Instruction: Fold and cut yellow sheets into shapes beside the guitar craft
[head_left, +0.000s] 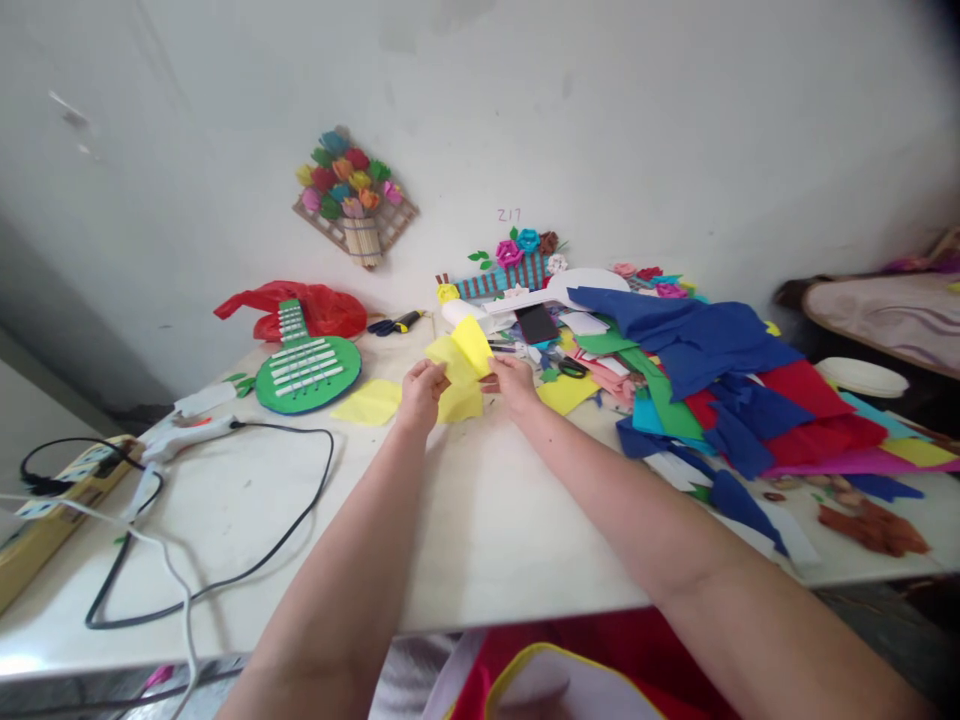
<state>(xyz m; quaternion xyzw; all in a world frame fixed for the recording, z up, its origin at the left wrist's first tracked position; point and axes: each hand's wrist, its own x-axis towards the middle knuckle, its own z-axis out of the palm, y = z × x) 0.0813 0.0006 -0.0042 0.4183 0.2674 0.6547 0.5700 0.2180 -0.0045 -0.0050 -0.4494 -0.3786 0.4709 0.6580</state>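
Note:
Between my two hands, above the table, is a thin yellow sheet, partly folded over on itself. My left hand pinches its left edge between thumb and fingers. On the other side my right hand is closed on the sheet's right edge. More yellow pieces lie on the tabletop: one flat piece left of my left hand, another piece to the right of my right hand. Whether the sheet is paper or thin fabric, I cannot tell.
At left are a green guitar-shaped craft, a glue gun with its looping black cord, and a power strip. A heap of blue cloth-like sheets and coloured scraps covers the right. Pliers and a phone lie behind.

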